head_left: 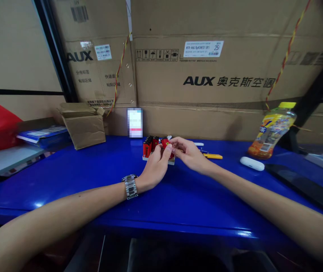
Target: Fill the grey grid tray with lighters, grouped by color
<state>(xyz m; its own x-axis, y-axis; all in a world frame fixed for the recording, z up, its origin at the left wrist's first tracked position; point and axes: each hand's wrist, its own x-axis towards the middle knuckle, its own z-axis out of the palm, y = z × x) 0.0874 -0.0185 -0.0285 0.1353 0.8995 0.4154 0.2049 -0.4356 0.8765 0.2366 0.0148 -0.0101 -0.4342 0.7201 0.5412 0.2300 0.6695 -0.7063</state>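
Observation:
My left hand [155, 166] and my right hand [188, 153] meet over the blue table [93, 177], both pinched round a small red lighter [165, 143]. A metal watch sits on my left wrist. Just behind the hands stands a low tray [146, 158] holding a row of red and black lighters [149, 145]. The fingers hide the lower part of the held lighter.
A phone [134, 122] with a lit screen leans against large AUX cardboard boxes [206, 81] at the back. A small open carton [83, 126] stands left. A yellow cutter [213, 156], a white case [252, 163] and a drink bottle [273, 132] lie to the right.

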